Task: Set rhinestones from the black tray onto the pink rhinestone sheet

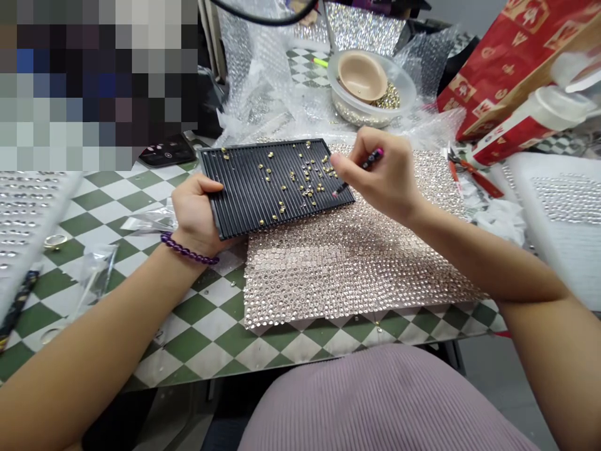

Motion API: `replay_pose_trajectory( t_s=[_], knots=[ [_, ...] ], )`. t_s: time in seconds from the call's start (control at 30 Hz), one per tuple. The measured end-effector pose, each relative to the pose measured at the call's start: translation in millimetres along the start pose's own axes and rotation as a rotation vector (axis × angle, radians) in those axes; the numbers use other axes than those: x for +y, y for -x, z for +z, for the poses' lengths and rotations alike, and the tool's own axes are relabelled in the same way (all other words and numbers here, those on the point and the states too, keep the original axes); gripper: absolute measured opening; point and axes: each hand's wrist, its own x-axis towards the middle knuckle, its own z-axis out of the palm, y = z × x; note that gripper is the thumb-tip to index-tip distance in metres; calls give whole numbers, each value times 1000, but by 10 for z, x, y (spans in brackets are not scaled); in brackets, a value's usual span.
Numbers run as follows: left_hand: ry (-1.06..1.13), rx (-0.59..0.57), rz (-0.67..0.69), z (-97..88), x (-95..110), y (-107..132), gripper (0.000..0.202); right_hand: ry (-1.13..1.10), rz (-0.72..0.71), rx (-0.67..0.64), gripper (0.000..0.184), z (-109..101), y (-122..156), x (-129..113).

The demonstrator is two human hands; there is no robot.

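My left hand (195, 210) grips the left end of a black ridged tray (244, 188), thumb on top and fingers underneath. Loose yellowish rhinestones (307, 178) lie scattered over its grooves, mostly toward the right end. In my right hand (382, 172) is a dark pen-like picking tool (370, 160), pinched between closed fingers. Its pinkish tip points down at the tray's right end; whether it touches a stone I cannot tell. Below the tray, a sheet covered with rows of sparkling rhinestones (319, 275) lies on the checkered table.
A clear bowl (342, 113) of stones with a beige bowl (364, 75) in it stands at the back. Red-handled pliers (479, 176), a lidded cup (521, 128) and a red paper bag (498, 62) are at right. Bubble wrap (258, 81) lies behind; a phone (168, 153) is back left.
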Motion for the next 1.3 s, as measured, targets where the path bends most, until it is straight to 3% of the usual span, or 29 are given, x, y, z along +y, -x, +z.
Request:
replay_pose_trajectory(
  t_s=[0.23,0.53,0.73,1.0,1.3],
  knots=[
    [19,-40,11,-11,-7,6,31,19,62,-111,39,313,-253,59],
    [73,-78,34,-69,-27,-36,21,48,20,-154,40,399,-299,54],
    [52,-44,21,-51,-26,-43,24,-34,-2,-67,42,251,-215,-57],
    [50,-45,41,-21,-27,-19,30,-163,-33,-348,36,-143,416,-182],
    [46,-29,51,-13,-23,-20,36,-137,24,-352,32,-202,571,-49]
  ],
)
